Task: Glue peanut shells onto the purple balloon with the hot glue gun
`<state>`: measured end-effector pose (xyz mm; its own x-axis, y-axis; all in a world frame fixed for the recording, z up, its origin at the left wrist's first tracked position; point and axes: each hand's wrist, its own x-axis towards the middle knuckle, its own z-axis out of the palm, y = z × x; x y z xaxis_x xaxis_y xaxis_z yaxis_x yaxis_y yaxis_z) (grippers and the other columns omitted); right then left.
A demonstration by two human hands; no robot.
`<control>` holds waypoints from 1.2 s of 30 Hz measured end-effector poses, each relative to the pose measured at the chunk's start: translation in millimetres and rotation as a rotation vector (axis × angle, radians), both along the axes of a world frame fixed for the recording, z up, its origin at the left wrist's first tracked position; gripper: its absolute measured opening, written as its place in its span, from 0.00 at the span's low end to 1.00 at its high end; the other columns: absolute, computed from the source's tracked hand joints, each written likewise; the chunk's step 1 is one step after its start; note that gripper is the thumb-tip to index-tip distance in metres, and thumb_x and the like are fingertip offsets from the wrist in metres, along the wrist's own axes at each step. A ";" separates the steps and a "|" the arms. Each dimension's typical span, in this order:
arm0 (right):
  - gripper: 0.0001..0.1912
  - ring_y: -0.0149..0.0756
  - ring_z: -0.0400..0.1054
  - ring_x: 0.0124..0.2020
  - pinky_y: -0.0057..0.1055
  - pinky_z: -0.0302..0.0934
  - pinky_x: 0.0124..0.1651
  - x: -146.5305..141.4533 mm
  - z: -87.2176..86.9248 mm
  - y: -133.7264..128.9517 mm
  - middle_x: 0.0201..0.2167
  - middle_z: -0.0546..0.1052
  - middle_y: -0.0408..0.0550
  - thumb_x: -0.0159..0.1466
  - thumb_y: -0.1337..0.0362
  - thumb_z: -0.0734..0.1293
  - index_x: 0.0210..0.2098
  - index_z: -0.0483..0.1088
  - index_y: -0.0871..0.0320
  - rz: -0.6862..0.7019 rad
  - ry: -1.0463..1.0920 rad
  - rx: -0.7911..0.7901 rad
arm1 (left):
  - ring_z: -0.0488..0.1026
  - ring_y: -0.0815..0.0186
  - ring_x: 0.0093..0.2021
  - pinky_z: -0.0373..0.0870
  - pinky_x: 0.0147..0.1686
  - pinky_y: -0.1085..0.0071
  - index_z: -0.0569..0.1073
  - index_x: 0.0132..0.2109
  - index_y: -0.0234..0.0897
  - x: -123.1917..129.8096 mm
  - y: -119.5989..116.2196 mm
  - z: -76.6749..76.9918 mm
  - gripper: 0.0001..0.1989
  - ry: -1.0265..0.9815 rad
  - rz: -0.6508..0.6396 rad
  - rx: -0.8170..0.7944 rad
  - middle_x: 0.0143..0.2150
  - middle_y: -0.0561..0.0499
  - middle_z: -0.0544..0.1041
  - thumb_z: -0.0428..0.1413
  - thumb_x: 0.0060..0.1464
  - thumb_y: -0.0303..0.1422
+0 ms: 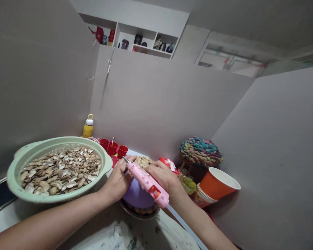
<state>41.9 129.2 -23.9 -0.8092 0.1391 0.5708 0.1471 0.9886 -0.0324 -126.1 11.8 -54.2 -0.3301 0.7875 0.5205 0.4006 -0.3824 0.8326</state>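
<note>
Pink glue gun (146,182): lower centre of the frame, over the purple dome (137,196); just left of the right hand and touching it.
Long axis: oblique, nozzle toward upper left, rear end toward lower right, where a pale rod (185,223) trails to the bottom edge.
Nearer hand: the right hand (165,177), apparently wrapped round the gun's handle, which is hidden below the body.
Left hand (119,180): near the nozzle tip, fingers bent against the dome's upper left; how firmly they press, I cannot tell.
Green basin (14,168): left of frame on the bench (114,239), filled with shells (59,170).
Writing: print on the stacked tubs (198,199), right of centre, and on the red shelf box (99,35), upper left; neither legible from here. No brand readable.
</note>
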 end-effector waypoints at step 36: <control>0.15 0.34 0.69 0.33 0.33 0.65 0.38 -3.3 18.3 -12.1 0.30 0.74 0.45 0.70 0.55 0.61 0.35 0.71 0.58 0.010 -0.047 -0.093 | 0.60 0.54 0.66 0.52 0.67 0.56 0.73 0.58 0.43 0.8 0.1 0.0 0.24 0.021 0.007 -0.041 0.64 0.47 0.69 0.45 0.63 0.48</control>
<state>38.6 117.1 -5.6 -0.8362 0.1821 0.5174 0.1411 0.9829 -0.1179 -125.3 12.0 -54.2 -0.3249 0.8058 0.4951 0.4207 -0.3457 0.8387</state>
